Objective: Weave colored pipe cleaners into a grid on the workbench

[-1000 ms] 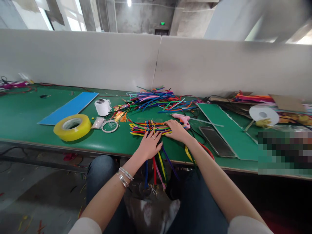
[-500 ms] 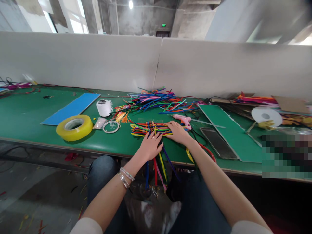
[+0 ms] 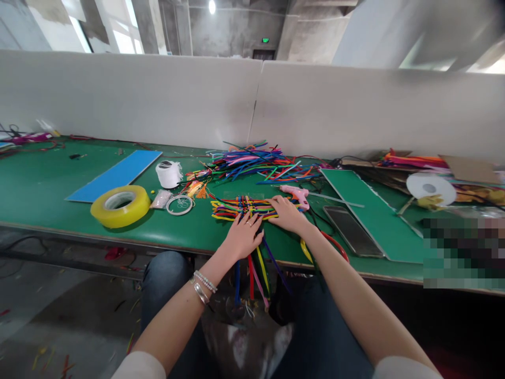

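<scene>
Here left hand (image 3: pixel 243 237) and right hand (image 3: pixel 289 215) lie on the pipe-cleaner weave (image 3: pixel 236 207)

Green-topped workbench (image 3: pixel 39 179): yellow tape roll (image 3: pixel 120 206), pipe cleaner heap (image 3: pixel 260 164), woven pipe cleaner mat (image 3: pixel 236 208), pink glue gun (image 3: pixel 294 192).

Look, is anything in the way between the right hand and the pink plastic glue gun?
Nothing visible is in the way. The right hand rests on the woven multicoloured pipe cleaners, and the pink plastic glue gun lies right beside it.
</scene>
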The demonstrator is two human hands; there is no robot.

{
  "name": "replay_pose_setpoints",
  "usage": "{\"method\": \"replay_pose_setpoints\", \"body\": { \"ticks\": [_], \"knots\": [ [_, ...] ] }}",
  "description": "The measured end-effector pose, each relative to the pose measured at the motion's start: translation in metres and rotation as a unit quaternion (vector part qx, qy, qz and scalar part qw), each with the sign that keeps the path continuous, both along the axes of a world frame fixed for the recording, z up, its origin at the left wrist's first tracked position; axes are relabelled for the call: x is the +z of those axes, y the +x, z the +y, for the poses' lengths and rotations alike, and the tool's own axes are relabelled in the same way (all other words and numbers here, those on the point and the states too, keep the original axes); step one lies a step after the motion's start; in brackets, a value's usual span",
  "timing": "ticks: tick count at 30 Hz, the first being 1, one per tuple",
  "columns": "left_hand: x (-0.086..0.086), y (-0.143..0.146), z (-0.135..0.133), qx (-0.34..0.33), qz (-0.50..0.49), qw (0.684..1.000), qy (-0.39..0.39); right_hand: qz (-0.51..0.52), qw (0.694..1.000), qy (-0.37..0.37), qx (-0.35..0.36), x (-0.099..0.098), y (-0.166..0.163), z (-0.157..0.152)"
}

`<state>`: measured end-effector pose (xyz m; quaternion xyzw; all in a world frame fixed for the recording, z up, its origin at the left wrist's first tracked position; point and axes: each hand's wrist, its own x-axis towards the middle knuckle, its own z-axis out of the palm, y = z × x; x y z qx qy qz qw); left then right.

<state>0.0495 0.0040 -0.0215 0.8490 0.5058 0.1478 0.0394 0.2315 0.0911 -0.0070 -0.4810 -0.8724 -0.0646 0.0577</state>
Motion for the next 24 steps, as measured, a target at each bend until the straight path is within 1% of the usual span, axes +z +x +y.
{"method": "replay_pose_setpoints", "body": {
  "ticks": [5, 8, 11, 13, 15, 18, 21, 23, 24],
  "knots": [
    [0.0, 0.0, -0.001, 0.002, 0.002, 1.0, 0.006, -0.031, 0.999, 0.015, 0.012, 0.003, 0.0, -0.005],
    [-0.001, -0.001, -0.001, 0.0, 0.009, 1.0, 0.013, -0.054, 0.997, 0.051, 0.018, 0.004, 0.0, -0.007],
    [-0.003, 0.0, -0.002, 0.001, 0.015, 1.0, 0.014, -0.054, 0.995, 0.084, 0.024, 0.007, -0.001, -0.009],
    [-0.003, 0.0, -0.002, 0.002, 0.017, 1.0, 0.014, -0.05, 0.994, 0.091, 0.033, 0.01, -0.002, -0.012],
    [-0.002, -0.001, -0.002, 0.002, 0.016, 1.0, 0.014, -0.043, 0.995, 0.083, 0.037, 0.014, -0.001, -0.016],
    [0.005, -0.004, 0.001, -0.009, 0.011, 1.0, 0.006, -0.02, 0.998, 0.044, 0.026, 0.02, 0.003, -0.022],
    [0.019, -0.007, 0.01, -0.014, 0.001, 1.0, 0.008, 0.016, 0.999, 0.024, 0.014, 0.026, 0.007, -0.022],
    [0.029, -0.007, 0.019, 0.009, -0.007, 0.999, 0.036, 0.038, 0.999, 0.012, 0.01, 0.031, 0.01, -0.016],
    [0.032, -0.006, 0.024, 0.026, -0.011, 0.998, 0.053, 0.044, 0.999, -0.007, 0.012, 0.035, 0.011, -0.013]
  ]
}}
